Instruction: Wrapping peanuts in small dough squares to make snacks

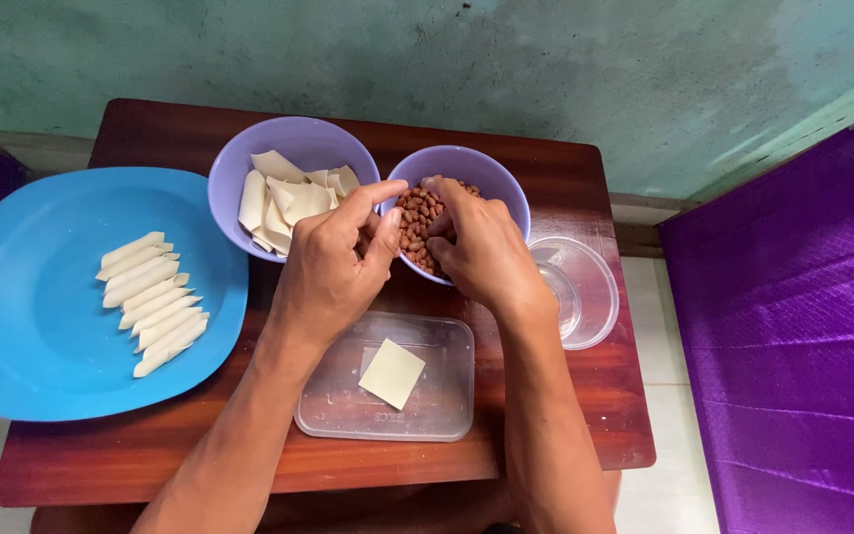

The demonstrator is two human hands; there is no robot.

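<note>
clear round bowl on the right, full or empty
Empty, as far as shows: the clear round bowl lets the wooden table show through it, with nothing visible inside.

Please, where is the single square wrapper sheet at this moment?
In the head view, the square wrapper sheet lies flat in the clear rectangular tray at the table's near edge, between the person's forearms, below the bowl of peanuts.
</note>
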